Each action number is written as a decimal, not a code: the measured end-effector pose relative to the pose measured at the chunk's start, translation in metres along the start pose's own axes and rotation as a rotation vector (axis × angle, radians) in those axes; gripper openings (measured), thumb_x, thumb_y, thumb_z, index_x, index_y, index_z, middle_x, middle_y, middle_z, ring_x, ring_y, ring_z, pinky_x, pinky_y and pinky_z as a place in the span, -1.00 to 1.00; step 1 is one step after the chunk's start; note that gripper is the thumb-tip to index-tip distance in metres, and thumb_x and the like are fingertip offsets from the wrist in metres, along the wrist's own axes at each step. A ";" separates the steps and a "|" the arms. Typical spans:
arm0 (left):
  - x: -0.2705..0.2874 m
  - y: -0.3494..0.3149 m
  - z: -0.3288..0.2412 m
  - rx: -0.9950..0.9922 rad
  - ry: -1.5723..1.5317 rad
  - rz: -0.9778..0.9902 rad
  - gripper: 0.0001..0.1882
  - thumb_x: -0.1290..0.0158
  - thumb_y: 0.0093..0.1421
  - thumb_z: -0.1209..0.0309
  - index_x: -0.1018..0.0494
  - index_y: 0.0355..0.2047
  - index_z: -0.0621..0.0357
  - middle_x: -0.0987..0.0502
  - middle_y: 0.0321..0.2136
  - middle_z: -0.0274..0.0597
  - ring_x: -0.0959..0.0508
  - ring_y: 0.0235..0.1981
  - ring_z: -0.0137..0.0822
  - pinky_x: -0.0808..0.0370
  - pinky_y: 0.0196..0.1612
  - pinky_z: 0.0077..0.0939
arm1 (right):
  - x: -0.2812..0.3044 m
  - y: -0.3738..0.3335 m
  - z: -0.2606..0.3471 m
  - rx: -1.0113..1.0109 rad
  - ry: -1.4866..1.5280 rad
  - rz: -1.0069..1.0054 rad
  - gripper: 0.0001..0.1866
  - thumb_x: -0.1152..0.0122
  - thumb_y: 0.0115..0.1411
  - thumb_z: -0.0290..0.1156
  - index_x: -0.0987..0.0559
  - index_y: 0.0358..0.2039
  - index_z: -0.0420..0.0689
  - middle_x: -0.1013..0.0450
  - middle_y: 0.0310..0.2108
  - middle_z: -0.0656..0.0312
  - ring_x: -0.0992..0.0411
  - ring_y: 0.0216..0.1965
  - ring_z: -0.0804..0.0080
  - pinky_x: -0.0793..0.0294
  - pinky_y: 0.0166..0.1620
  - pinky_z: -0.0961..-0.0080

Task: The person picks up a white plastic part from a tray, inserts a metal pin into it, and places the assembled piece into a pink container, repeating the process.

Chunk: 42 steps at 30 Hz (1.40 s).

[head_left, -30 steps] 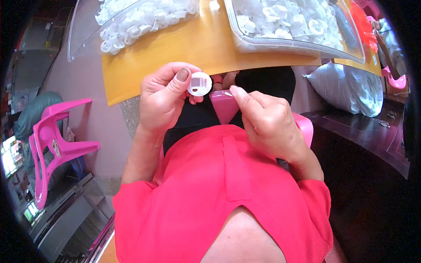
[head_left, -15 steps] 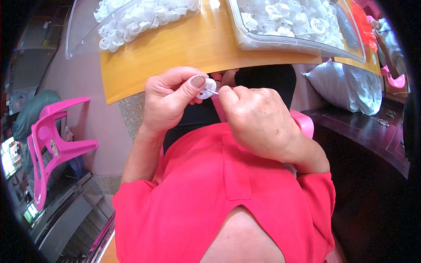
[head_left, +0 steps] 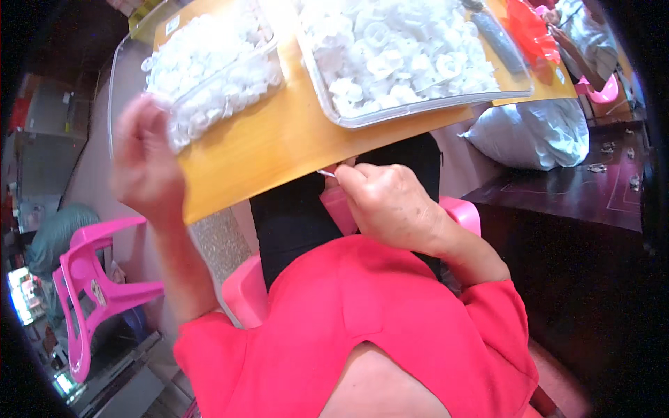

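My left hand (head_left: pixel 148 164) is raised at the near left corner of a clear plastic bin (head_left: pixel 113 87). Motion smears its fingers, so whether they hold anything does not show. Inside that bin lie many small white plastic parts (head_left: pixel 209 59). My right hand (head_left: pixel 397 202) stays low in front of the table's near edge, closed on a thin light-coloured rod-like tool (head_left: pixel 326 173) whose tip points left. A second clear bin (head_left: pixel 432 106), heaped with white plastic pieces (head_left: pixel 390 56), stands on the table to the right.
The yellow-brown tabletop (head_left: pixel 244 157) ends just beyond my lap. A pink plastic chair (head_left: pixel 104 285) stands at the left. To the right are a stuffed white sack (head_left: pixel 536 136), a red plastic bag (head_left: pixel 529 31) and a dark surface (head_left: pixel 529 188). Another person (head_left: pixel 589 42) sits at far right.
My left hand has left the right hand and moved left and up to the left bin. The white round part is no longer at the tool's tip. The view has shifted toward the bins.
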<state>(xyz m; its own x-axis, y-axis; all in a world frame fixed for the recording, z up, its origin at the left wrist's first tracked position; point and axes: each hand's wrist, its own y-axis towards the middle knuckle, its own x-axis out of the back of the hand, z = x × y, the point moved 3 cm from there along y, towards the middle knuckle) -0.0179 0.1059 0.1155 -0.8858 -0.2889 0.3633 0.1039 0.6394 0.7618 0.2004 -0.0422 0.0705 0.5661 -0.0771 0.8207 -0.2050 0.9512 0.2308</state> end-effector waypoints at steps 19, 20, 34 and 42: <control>-0.193 0.072 -0.071 -0.359 0.387 0.916 -0.78 -0.15 -0.02 0.43 -0.50 -0.37 0.31 -0.53 -0.44 0.10 -0.53 -0.28 0.04 -0.46 -0.19 -0.21 | -0.063 -0.066 -0.057 -0.189 0.084 0.167 -0.90 -0.03 -0.02 -0.50 -0.48 -0.54 -0.25 -0.44 -0.62 -0.15 -0.50 -0.52 -0.03 -0.51 -0.43 0.12; -0.195 0.072 -0.070 -0.322 0.375 0.916 -0.80 -0.14 -0.03 0.44 -0.50 -0.39 0.31 -0.52 -0.44 0.11 -0.53 -0.30 0.05 -0.47 -0.19 -0.21 | -0.064 -0.068 -0.058 -0.172 0.083 0.166 -0.91 -0.03 -0.03 -0.50 -0.47 -0.55 -0.25 -0.44 -0.63 -0.14 -0.50 -0.53 -0.03 -0.51 -0.44 0.12; -0.062 -0.003 -0.058 0.488 -1.003 0.198 -0.65 -0.02 0.18 0.63 -0.38 0.00 0.32 -0.52 -0.27 -0.11 -0.53 -0.27 -0.32 -0.47 -0.19 -0.51 | -0.055 -0.059 -0.048 -0.203 0.311 0.040 -0.88 -0.02 0.05 -0.54 -0.49 -0.38 -0.22 -0.45 -0.48 -0.10 -0.46 -0.39 -0.09 -0.47 -0.34 0.15; -0.045 -0.125 -0.012 1.345 -1.441 0.283 -0.76 0.05 0.25 0.47 -0.41 -0.08 0.25 -0.53 -0.27 -0.04 -0.53 -0.37 -0.27 -0.49 -0.27 -0.43 | -0.036 -0.010 -0.001 -0.148 0.579 -0.277 -0.84 -0.09 0.08 -0.65 -0.47 -0.28 -0.30 -0.41 -0.51 -0.06 -0.46 -0.48 0.06 -0.43 -0.41 0.39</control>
<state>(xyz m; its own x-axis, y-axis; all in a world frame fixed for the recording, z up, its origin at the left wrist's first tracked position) 0.0141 0.0303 0.0106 -0.6251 0.1419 -0.7676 0.5454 0.7828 -0.2995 0.1827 -0.0486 0.0385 0.9287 -0.1910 0.3179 0.0985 0.9534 0.2853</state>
